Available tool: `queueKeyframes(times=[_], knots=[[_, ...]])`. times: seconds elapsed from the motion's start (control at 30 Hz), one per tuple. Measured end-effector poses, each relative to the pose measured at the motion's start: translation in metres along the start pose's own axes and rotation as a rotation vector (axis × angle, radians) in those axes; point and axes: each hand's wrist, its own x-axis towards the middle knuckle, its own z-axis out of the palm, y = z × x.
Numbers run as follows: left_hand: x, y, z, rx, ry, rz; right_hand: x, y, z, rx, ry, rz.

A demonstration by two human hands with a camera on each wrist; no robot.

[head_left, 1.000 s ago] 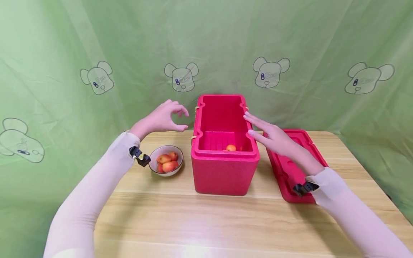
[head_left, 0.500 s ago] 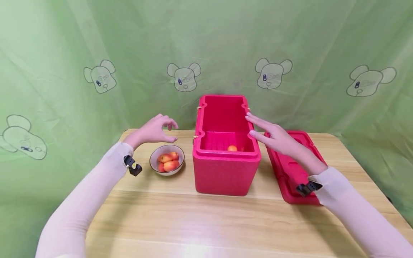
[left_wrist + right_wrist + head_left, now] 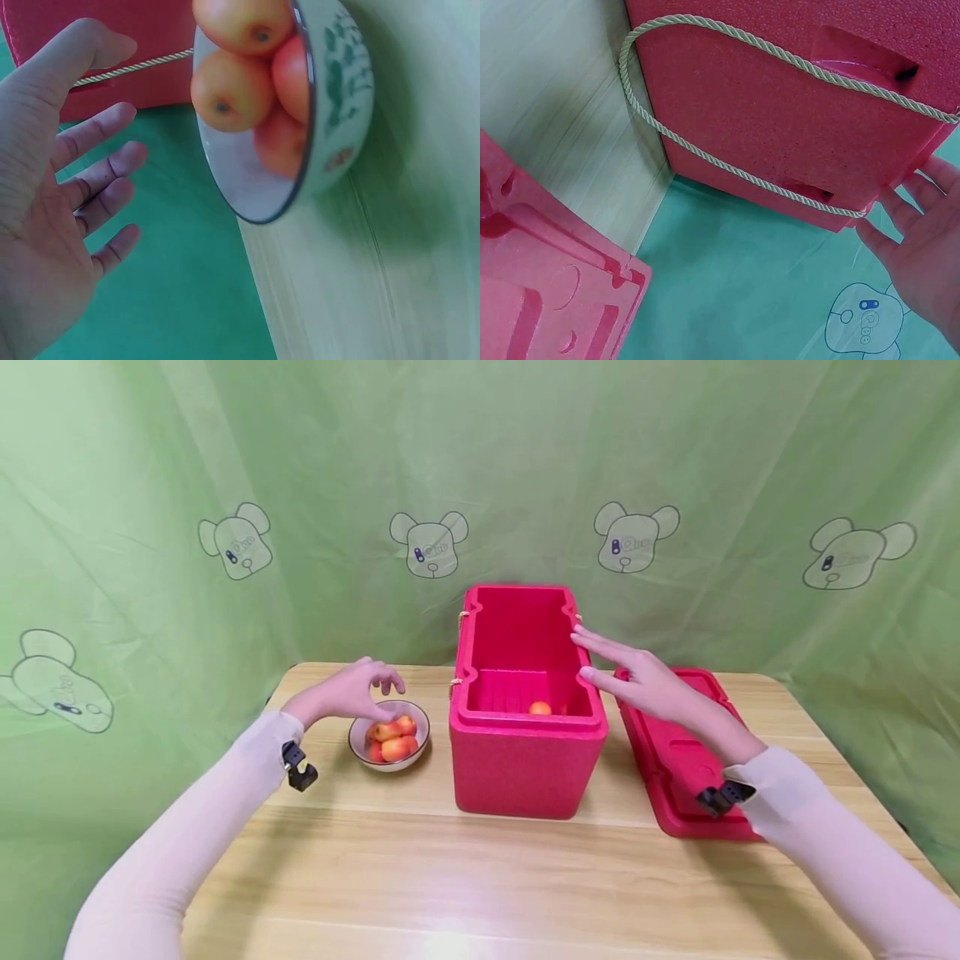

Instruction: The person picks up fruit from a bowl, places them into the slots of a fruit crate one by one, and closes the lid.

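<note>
My left hand (image 3: 347, 688) hovers at the back left of an enamel bowl (image 3: 341, 105), its fingers loosely bent and the thumb spread, holding nothing. Several yellow-red apples (image 3: 232, 90) lie in the bowl. In the head view the thumb overlaps the bowl's inside. To the right of the bowl stands a red foam box (image 3: 525, 772) without its lid. One orange-red fruit (image 3: 539, 707) shows on its floor, with part of another beside it. With fingers straight, my right hand (image 3: 648, 683) rests against the box's right rim.
Right of the box, a red lid (image 3: 678, 756) lies on the wooden table (image 3: 360, 868), partly under my right forearm. Rope handles (image 3: 727, 166) hang along the box's sides. A green curtain (image 3: 525, 443) with bear-head drawings closes off the back and both sides.
My left hand has come down and to the left, from beside the box's left rim to over the bowl. The right hand keeps its place at the right rim.
</note>
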Motion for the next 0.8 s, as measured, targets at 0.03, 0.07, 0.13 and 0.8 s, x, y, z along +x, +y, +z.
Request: queueKeyframes(times=[0.03, 0.07, 0.13, 0.8], knots=[[-0.001, -0.001, 0.000, -0.002, -0.005, 0.007, 0.000, 0.000, 0.000, -0.001, -0.002, 0.002], [-0.003, -0.003, 0.000, -0.002, -0.009, 0.014, 0.000, -0.001, 0.000, 0.006, -0.003, 0.002], [-0.005, -0.005, 0.001, -0.005, -0.014, 0.018, 0.000, -0.002, 0.000, 0.011, -0.002, 0.002], [-0.004, -0.018, 0.020, 0.061, -0.135, 0.042, -0.001, 0.001, 0.004, 0.037, 0.014, 0.002]])
